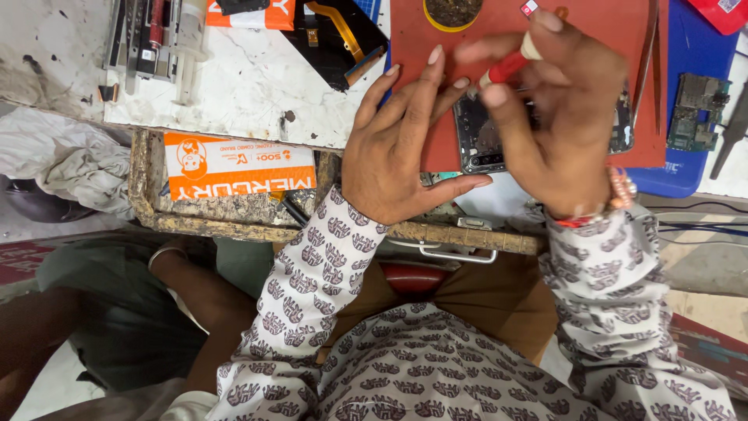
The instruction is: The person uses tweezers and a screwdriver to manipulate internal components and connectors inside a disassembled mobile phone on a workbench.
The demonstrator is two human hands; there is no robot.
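Note:
An opened dark phone [477, 136] lies on a red work mat [608, 23] at the bench's near edge. My left hand [397, 148] rests flat with fingers spread, pressing on the phone's left side. My right hand [565, 109] is over the phone, its fingers closed around a small red-handled screwdriver [510, 66] with a pale cap, the tip pointing down at the phone. Most of the phone is hidden under both hands.
A green circuit board [700, 109] lies on a blue mat [686, 54] at the right. Tweezers [648, 47], a round tin [452, 12], an orange flex cable [335, 23], a syringe [188, 39], orange stickers [238, 165]. A grey cloth [70, 164] lies left. Another person's arm [195, 288] is beside me.

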